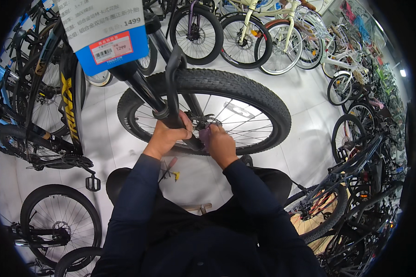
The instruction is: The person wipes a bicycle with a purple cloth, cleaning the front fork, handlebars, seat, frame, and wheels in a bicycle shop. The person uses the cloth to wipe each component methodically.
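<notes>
Gripped the black fork leg [171,121] with our left hand [164,138], fingers wrapped shut around it just above the hub. Our right hand [221,144] pinched a purple cloth [204,136] against the axle area of the front wheel [203,111], on the white floor [291,92].

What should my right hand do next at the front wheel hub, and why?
Probably keep the left hand clamped on the fork leg and let the right hand work the small purple piece at the hub a little further. Both hands already meet at the axle of the front wheel, and the fork looks braced; how it seats is hidden.
</notes>
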Demonstrator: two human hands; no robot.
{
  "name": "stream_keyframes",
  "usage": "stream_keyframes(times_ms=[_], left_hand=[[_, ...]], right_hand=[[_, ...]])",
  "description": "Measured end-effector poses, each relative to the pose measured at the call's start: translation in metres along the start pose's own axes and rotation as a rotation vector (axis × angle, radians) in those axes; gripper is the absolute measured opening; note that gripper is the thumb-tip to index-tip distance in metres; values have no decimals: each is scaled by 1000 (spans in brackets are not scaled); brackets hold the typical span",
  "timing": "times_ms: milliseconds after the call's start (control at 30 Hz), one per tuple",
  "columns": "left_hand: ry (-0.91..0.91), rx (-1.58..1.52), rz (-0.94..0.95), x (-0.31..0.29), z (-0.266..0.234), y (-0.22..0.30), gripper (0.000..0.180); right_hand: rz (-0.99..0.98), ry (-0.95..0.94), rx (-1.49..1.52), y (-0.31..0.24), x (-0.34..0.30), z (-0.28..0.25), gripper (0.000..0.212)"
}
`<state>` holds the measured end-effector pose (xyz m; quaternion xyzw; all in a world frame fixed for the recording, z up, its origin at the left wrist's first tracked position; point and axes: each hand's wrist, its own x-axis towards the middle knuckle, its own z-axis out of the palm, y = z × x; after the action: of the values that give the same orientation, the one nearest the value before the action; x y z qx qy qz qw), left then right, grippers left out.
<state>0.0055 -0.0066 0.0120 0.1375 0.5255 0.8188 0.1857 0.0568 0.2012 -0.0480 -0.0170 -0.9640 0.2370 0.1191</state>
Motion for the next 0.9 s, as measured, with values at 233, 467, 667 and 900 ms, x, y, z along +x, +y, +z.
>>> stream_keyframes(times_ms=[233, 467, 667, 900], left_hand=[[25, -11, 7, 3, -4, 0, 27], [42, -9, 19, 4, -2, -4, 29], [26, -12, 39, 5, -2, -4, 29], [82, -12, 52, 5, 3, -3, 28]], right_hand=[[0, 206, 56, -2, 14, -15, 27], [-61, 150, -16, 12, -23, -1, 26], [-136, -241, -3, 20, 11, 10, 43], [-11, -850, 205, 11, 66, -5, 36]])
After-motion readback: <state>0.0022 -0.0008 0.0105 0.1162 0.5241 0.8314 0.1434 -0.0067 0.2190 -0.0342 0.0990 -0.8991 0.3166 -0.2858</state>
